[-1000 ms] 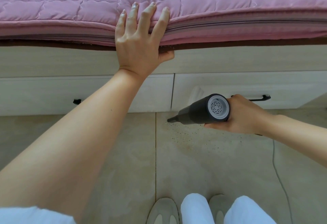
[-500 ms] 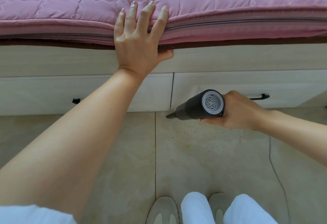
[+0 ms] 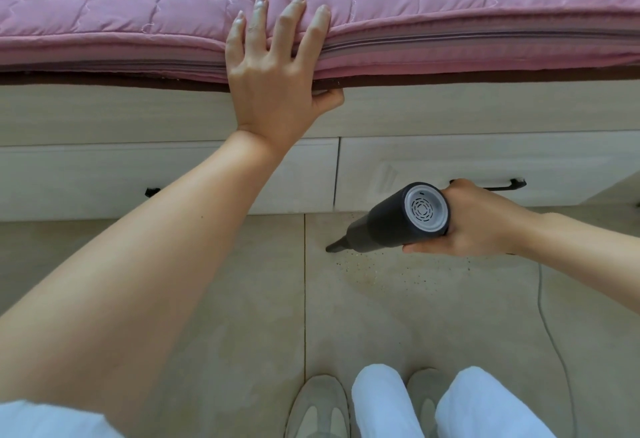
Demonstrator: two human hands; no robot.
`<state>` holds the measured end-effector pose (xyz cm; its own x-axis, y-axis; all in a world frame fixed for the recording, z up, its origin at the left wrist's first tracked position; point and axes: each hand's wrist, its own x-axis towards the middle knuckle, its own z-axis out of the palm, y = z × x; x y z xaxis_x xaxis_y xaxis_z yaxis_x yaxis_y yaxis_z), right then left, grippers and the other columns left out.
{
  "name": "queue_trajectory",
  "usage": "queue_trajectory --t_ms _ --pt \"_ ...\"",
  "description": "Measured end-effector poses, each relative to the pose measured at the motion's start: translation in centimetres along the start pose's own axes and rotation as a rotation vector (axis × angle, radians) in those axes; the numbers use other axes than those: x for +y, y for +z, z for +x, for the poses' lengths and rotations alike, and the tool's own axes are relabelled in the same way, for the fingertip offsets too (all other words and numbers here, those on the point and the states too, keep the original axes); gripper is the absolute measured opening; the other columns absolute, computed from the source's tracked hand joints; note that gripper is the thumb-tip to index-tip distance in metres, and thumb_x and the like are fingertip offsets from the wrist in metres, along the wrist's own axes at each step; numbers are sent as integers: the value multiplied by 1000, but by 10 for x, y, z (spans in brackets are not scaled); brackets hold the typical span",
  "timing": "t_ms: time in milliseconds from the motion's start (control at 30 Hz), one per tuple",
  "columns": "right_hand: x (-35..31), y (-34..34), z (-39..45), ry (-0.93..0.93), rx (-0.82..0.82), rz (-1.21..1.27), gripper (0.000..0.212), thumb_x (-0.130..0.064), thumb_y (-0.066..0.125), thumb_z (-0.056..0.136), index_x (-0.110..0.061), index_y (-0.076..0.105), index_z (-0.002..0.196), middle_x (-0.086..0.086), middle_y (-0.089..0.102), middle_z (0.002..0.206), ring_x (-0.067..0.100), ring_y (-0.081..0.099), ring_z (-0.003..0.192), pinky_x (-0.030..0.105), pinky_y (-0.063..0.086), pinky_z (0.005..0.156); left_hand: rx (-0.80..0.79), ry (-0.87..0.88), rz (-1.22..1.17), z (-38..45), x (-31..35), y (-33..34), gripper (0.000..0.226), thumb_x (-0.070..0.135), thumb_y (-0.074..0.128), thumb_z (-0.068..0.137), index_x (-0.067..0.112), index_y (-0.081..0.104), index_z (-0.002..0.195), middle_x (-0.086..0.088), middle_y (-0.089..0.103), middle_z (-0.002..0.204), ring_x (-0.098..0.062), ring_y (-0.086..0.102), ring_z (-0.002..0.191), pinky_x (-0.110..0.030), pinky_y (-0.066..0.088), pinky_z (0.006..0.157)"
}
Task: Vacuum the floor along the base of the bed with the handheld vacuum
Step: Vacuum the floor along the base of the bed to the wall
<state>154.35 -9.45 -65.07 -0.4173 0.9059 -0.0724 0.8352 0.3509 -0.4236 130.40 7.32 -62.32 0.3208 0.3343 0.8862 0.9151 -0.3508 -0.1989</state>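
My right hand [image 3: 481, 219] grips a dark handheld vacuum [image 3: 384, 226] by its rear, the grey vented end cap facing me. Its narrow nozzle [image 3: 335, 247] points left and down and reaches the beige tile floor [image 3: 221, 299] just in front of the bed base [image 3: 450, 157], beside a tile seam. Dark crumbs [image 3: 391, 271] are scattered on the tile under and to the right of the nozzle. My left hand [image 3: 273, 70] lies flat on the edge of the pink quilted mattress [image 3: 450, 5], fingers spread, thumb tucked under the edge.
The pale bed base has two drawer fronts with black handles [image 3: 512, 183]. A thin grey cord [image 3: 550, 327] trails over the floor at the right. My feet in grey slippers [image 3: 318, 406] and white trousers stand at the bottom.
The vacuum's nozzle went slightly toward the bed base, then drew back toward me and lower onto the tile. My left hand stayed on the mattress edge.
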Motion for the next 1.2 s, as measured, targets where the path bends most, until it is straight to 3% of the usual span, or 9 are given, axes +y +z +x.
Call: queue_trajectory --t_ms 67,300,533,633,733,833,900,1100,1200 --pt "2 -1 -4 -12 -1 -15 41 -70 58 67 -34 56 87 -23 59 66 4 54 60 30 50 65 9 22 13 2 -2 0 78 65 64 64 24 61 131 -4 66 128 -40 63 118 -58 51 97" --pt "7 0 -9 24 62 -58 40 -66 61 67 -31 57 86 -28 45 57 10 51 57 20 37 54 -29 50 33 6 -1 -2 82 67 60 65 22 57 133 -3 65 132 -40 61 120 -59 50 98" --pt "10 -3 -17 -11 35 0 45 -63 62 68 -24 63 90 -16 66 72 8 60 66 10 40 62 -38 125 -2 17 28 -6 75 61 54 71 23 59 136 -2 62 137 -41 60 121 -62 48 99" --pt "7 -9 -20 -6 -16 70 36 -52 72 69 -26 64 92 -25 62 73 2 60 75 3 38 68 -57 137 -19 21 38 -3 80 66 53 69 24 58 137 -3 61 138 -41 60 122 -60 47 100" --pt "4 -10 -24 2 -19 87 28 -42 78 70 -27 65 89 -29 58 70 2 59 75 5 40 67 -30 126 17 18 40 0 80 67 50 69 26 58 136 0 62 138 -39 60 123 -56 49 100" --pt "4 -7 -27 4 29 29 30 -49 74 69 -27 63 86 -26 54 66 6 59 66 16 43 61 -13 120 0 16 40 0 80 67 44 68 26 58 136 1 62 137 -37 61 122 -54 49 101" --pt "5 -6 -29 -2 38 22 32 -51 73 69 -27 62 85 -27 50 63 6 57 63 19 44 59 -15 113 -12 16 39 1 81 68 44 68 26 57 136 1 62 137 -36 62 121 -53 49 101" --pt "7 -9 -35 -16 -43 128 27 -45 78 69 -30 56 77 -31 55 60 -4 55 62 5 36 58 -5 80 -20 12 41 3 80 69 55 64 28 59 133 4 63 135 -33 63 120 -51 51 99" --pt "4 -7 -35 -17 -11 111 27 -46 77 69 -29 60 80 -31 51 59 2 56 67 5 37 58 0 55 -25 12 43 4 80 69 63 62 29 62 131 4 65 133 -33 63 120 -49 51 98"
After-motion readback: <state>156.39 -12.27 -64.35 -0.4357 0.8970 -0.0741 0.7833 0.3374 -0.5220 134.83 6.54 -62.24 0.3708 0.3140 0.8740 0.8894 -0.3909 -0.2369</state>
